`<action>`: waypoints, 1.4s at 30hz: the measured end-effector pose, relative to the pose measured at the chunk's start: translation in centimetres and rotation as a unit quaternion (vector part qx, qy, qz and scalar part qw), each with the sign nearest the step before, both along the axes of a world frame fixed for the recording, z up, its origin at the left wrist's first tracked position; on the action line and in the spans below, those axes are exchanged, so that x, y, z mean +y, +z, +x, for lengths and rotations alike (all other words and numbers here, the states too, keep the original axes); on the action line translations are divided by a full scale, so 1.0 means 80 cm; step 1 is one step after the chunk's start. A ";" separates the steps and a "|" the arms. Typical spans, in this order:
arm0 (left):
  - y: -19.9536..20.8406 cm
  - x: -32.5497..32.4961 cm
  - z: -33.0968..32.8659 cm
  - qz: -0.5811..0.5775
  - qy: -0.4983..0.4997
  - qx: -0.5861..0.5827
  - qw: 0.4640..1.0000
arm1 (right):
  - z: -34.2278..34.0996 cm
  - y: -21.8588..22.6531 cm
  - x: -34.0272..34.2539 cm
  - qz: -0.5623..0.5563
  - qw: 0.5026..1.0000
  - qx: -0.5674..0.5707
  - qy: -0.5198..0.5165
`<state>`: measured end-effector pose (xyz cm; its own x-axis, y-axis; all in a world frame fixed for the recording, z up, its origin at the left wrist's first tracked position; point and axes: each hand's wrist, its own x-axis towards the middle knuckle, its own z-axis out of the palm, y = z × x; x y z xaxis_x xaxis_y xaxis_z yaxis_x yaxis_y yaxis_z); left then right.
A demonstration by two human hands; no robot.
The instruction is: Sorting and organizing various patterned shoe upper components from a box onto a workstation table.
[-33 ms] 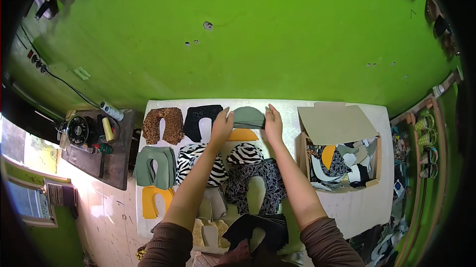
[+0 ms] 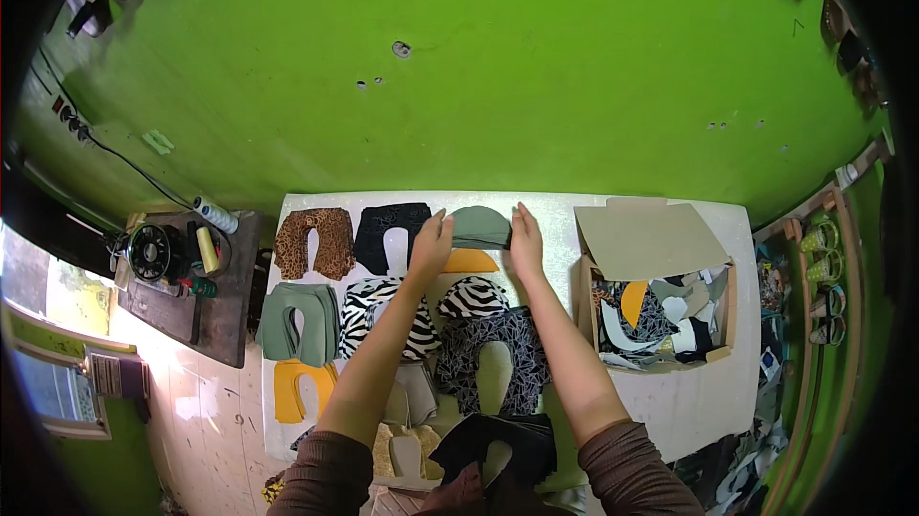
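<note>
A stack of olive-green half-round pieces (image 2: 481,227), fabric or leather-like, lies at the far middle of the table. My left hand (image 2: 433,243) is at its left edge and my right hand (image 2: 526,243) at its right edge, so the stack is held between them. Fingers on both hands are close together. Just below it lies a yellow-orange half-round piece (image 2: 471,260). Black U-shaped pieces (image 2: 392,214) lie left of my left hand. Nearer are zebra-striped half-round pieces (image 2: 474,297) and black-and-white patterned U-shaped pieces (image 2: 459,348).
Leopard-print (image 2: 330,238), green (image 2: 325,320) and yellow (image 2: 289,392) U-shaped stacks sit on the left of the white table (image 2: 699,411). A cardboard box (image 2: 725,310) of scraps stands at right. Beyond the left edge is a dark bench (image 2: 225,334) with a machine wheel (image 2: 151,251).
</note>
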<state>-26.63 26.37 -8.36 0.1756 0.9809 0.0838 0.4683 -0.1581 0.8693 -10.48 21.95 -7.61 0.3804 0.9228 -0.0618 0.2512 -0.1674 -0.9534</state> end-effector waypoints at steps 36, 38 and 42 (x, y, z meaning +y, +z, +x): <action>0.006 -0.006 -0.017 0.013 -0.120 0.095 0.988 | 0.012 0.003 0.033 -0.250 0.954 -0.008 0.164; 0.009 -0.006 -0.017 0.006 -0.136 0.098 0.986 | 0.011 0.003 0.034 -0.233 0.944 -0.141 0.189; 0.009 -0.004 -0.014 0.013 -0.125 0.114 0.986 | 0.014 -0.001 0.032 -0.178 0.961 -0.061 0.203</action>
<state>-27.76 26.02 -7.65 0.4289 0.9026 0.0380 0.5940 -0.3135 0.7408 -9.34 24.54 -7.73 0.0186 0.9256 -0.3780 0.4703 -0.3418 -0.8136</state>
